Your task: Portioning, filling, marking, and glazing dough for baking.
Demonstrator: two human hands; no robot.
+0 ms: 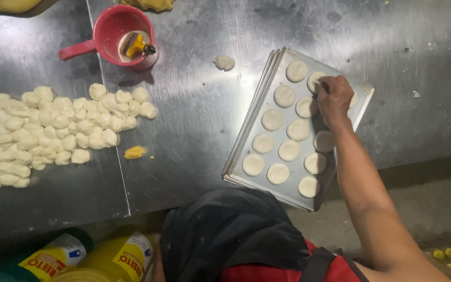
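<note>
My right hand (335, 98) reaches over a metal baking tray (254, 117) that lies on the steel table. Its fingers are curled on a flat round dough disc (314, 81) at the tray's far end. Several more pale dough discs (288, 150) lie in rows on the tray. A stack of trays shows under it at the left edge. My left hand is out of view. A black apron (225, 230) covers my front at the bottom.
A big heap of small white dough pieces (53, 130) lies at left. A red cup (123, 36) holding a yellow tool stands behind it. One loose dough lump (224, 62) and a yellow bit (134, 152) lie on the steel. Yellow bottles (116, 258) stand below the table edge.
</note>
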